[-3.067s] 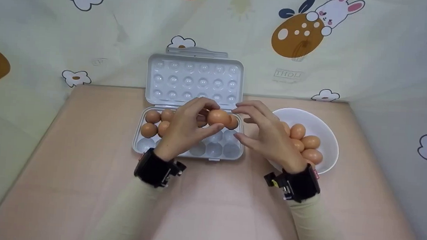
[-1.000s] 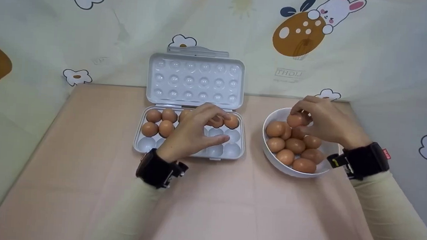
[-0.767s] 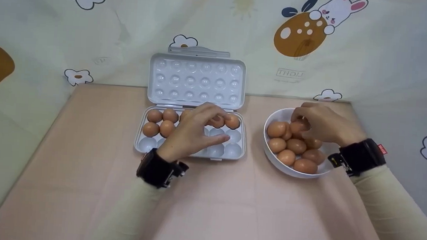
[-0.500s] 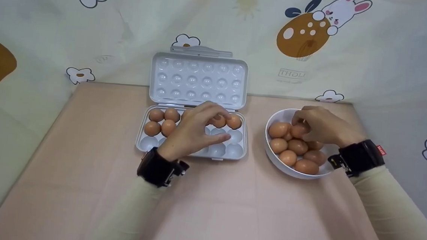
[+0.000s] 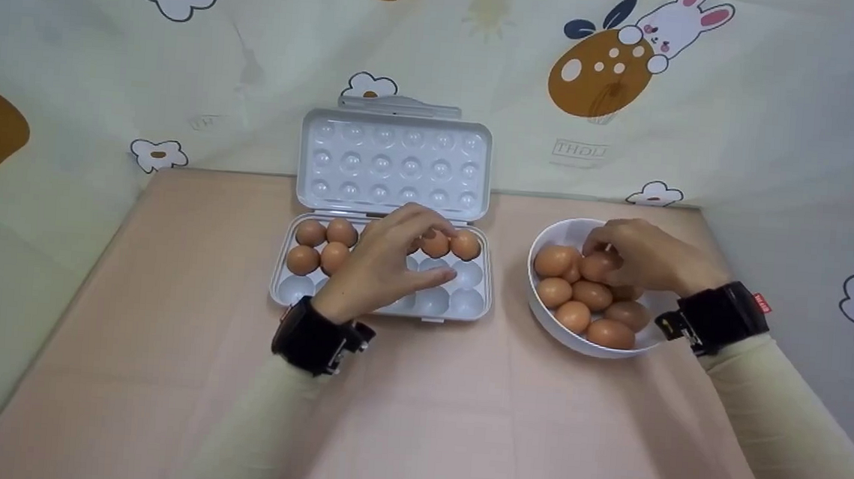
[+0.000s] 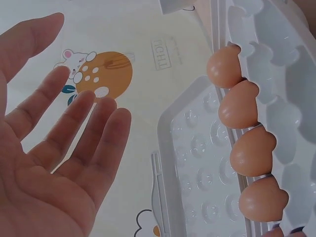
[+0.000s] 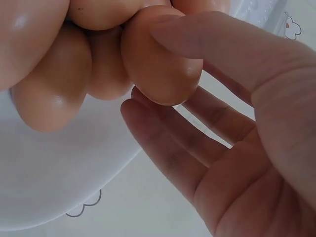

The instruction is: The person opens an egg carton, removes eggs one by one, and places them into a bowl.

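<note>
Pink table point(image 5: 165, 326): my right hand point(image 5: 640, 254) pinches egg point(image 5: 596, 266) in bowl point(image 5: 547, 237); left hand point(image 5: 380, 266) relaxed, empty, over tray point(image 5: 478, 307) left of bowl.

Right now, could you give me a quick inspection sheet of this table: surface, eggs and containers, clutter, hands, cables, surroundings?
Surface: pink table, flat.
Job's things: grey egg tray with its lid standing open; eggs fill the far row, two more sit at the left of the middle row, and the near cups that show are bare. White bowl to its right holds a pile of brown eggs.
Clutter: nothing seen.
Hands: left hand hovers open over the tray, holding nothing. Right hand is in the bowl, thumb and fingers closing round one egg.
Cables: nothing seen; black wrist straps only.
Surroundings: curtain printed with flowers, eggs and a rabbit.
</note>
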`<state>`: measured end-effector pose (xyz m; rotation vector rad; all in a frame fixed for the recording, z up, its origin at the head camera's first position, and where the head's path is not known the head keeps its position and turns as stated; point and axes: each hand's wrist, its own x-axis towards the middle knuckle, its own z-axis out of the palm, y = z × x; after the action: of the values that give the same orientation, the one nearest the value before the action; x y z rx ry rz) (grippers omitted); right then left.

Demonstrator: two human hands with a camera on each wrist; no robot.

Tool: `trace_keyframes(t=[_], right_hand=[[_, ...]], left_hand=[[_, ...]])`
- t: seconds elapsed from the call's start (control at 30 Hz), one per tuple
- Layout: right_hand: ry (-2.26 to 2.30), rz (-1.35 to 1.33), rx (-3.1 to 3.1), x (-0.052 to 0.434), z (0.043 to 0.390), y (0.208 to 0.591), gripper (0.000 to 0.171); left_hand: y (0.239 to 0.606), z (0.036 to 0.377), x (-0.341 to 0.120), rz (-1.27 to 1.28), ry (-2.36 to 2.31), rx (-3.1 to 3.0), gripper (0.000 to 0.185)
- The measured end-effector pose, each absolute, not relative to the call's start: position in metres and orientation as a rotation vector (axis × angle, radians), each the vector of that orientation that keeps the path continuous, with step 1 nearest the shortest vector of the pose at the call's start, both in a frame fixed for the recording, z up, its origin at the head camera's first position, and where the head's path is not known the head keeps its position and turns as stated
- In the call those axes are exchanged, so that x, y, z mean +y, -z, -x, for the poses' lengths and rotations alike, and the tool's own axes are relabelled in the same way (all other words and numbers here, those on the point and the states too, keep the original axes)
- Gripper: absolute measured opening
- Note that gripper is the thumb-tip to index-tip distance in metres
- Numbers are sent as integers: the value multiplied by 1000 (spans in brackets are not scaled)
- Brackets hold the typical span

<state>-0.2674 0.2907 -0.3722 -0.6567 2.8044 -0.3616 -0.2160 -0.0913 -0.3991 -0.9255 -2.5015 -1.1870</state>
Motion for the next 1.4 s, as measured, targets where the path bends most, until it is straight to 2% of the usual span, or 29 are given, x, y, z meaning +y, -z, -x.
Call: trace_keyframes(t=[0.17, 0.47, 0.9, 1.23, 1.4], right_hand=[[373, 636, 2855, 287, 257, 365, 32], [557, 802, 3031, 264, 230, 350, 48], [932, 1108, 3060, 208, 210, 364, 66], [1012, 1031, 2965, 180, 207, 376, 76], [944, 1011, 2977, 177, 206, 380, 76]], left_hand=[[398, 216, -92, 888, 1173, -2537, 41], [395, 218, -103, 864, 1114, -2514, 44], [384, 223, -138, 666, 1030, -2533, 48], [393, 225, -153, 619, 816, -2702, 49], [401, 229, -164, 593, 743, -2803, 42]])
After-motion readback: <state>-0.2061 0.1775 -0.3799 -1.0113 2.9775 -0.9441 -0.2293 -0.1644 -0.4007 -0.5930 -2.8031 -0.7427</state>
